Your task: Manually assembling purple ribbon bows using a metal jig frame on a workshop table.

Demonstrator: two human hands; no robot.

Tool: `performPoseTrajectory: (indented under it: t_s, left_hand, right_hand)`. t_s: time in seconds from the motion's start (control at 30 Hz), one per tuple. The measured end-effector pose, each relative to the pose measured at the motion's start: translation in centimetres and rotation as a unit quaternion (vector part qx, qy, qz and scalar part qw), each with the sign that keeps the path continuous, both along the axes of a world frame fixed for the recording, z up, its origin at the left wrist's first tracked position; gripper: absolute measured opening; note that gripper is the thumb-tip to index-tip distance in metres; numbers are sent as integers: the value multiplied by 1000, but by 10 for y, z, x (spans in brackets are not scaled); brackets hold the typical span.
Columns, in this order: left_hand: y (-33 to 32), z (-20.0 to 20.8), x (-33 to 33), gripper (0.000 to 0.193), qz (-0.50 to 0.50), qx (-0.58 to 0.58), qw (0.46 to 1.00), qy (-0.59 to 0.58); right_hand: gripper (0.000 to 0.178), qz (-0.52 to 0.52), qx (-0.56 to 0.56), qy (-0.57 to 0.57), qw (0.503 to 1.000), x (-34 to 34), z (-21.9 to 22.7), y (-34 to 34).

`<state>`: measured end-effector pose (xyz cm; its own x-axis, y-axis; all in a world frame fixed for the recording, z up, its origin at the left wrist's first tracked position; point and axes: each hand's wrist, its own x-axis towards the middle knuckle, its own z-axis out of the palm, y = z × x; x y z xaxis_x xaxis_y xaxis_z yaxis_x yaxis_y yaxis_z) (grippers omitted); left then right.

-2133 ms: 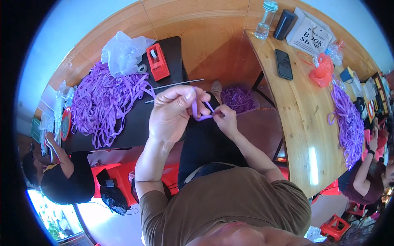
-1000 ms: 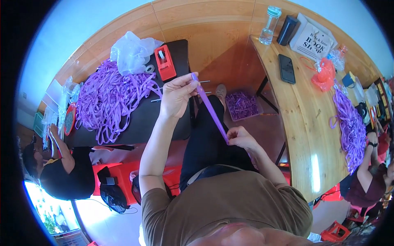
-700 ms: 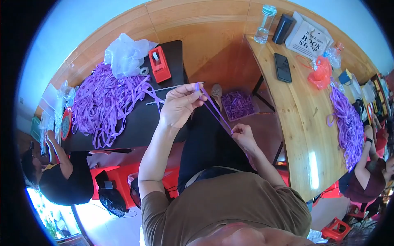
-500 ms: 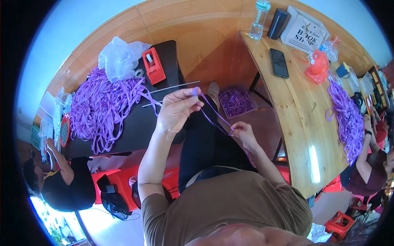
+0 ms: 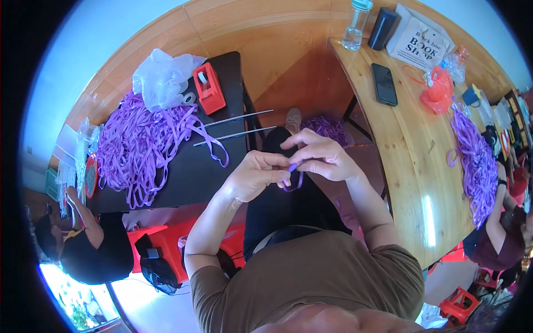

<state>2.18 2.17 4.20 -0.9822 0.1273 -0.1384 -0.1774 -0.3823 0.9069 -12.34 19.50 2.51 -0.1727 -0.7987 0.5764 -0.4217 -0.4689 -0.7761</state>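
Note:
My two hands meet in front of me, above my dark-trousered lap. My left hand [image 5: 254, 176] pinches a purple ribbon [image 5: 300, 182] between thumb and forefinger. From the other side my right hand [image 5: 324, 156] grips the same ribbon with thumb and finger at its upper part. A small loop of it hangs below the fingertips; the rest is hidden by the hands. To the left, a big heap of purple ribbons [image 5: 136, 147] lies on the black table [image 5: 183, 188], with one strand trailing toward two thin metal rods [image 5: 236, 134].
A red tape dispenser [image 5: 210, 89] and a white plastic bag [image 5: 161, 77] sit by the heap. A bin of purple pieces [image 5: 327, 130] stands on the floor. On the wooden table [image 5: 405, 166] are a phone [image 5: 384, 84], a bottle [image 5: 356, 28] and more ribbons [image 5: 472, 161]. People sit at both sides.
My right hand has come up and inward to meet my left, which has moved lower. The ribbon, stretched in a long loop before, is now a small loop at the fingertips.

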Motion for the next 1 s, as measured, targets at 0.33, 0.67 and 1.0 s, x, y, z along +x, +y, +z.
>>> performPoseTrajectory:
  t_s: [0.33, 0.67, 1.0]
  left_hand:
    - [-2, -10, 0, 24, 8, 82, 996, -43]
    - [3, -6, 1, 11, 33, -87, 996, 13]
    - [6, 0, 6, 9, 8, -95, 995, 30]
  right_hand:
    - [15, -62, -26, 47, 997, 12, -7, -2]
    - [13, -117, -49, 180, 976, 16, 4, 0]
    - [16, -112, -63, 119, 985, 21, 3, 2]
